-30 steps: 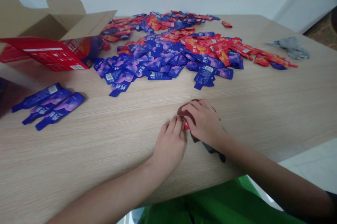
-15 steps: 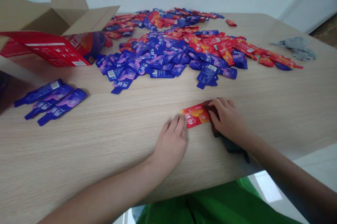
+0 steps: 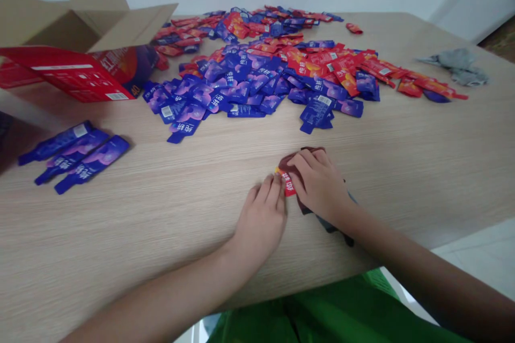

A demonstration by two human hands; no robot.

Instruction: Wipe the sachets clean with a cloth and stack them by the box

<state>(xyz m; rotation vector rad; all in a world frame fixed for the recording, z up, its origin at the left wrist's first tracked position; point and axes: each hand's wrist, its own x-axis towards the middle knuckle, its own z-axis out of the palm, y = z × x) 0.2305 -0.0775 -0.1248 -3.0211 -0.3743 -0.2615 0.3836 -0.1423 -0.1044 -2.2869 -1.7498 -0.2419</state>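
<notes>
1. The left hand (image 3: 261, 219) lies flat with its fingers together. The fingertips press down on the left end of a red sachet (image 3: 287, 184) on the bench (image 3: 161, 235), close to the front edge.
2. The right hand (image 3: 319, 187) is cupped over a dark cloth (image 3: 290, 161) and pushes it onto that same sachet. Whether the thumb grips the cloth underneath, I cannot tell.
3. Hidden: most of the sachet sits beneath cloth and hand, so only its left tip shows. The cloth's dark tail pokes out behind the right wrist.
4. Edges: the bench's near edge runs right under both forearms, with a green garment (image 3: 322, 316) below it. The right corner drops away to pale floor.
5. Room: a broad bare strip of wood lies between the hands and the big pile of blue and red sachets (image 3: 261, 74) farther back. There is bare wood to the left too, out to three blue sachets (image 3: 74, 156) laid side by side.
6. Far left stands an open cardboard box (image 3: 52, 26) with a red printed flap (image 3: 76, 77), cut off by the frame. Far right, a grey cloth (image 3: 456, 64) lies well apart. A lone red sachet (image 3: 354, 28) sits off the pile's back edge.
7. Writing: the sachets carry white characters, too blurred to read, and several have white barcode patches. The box shows what looks like "40" by its lower corner.
</notes>
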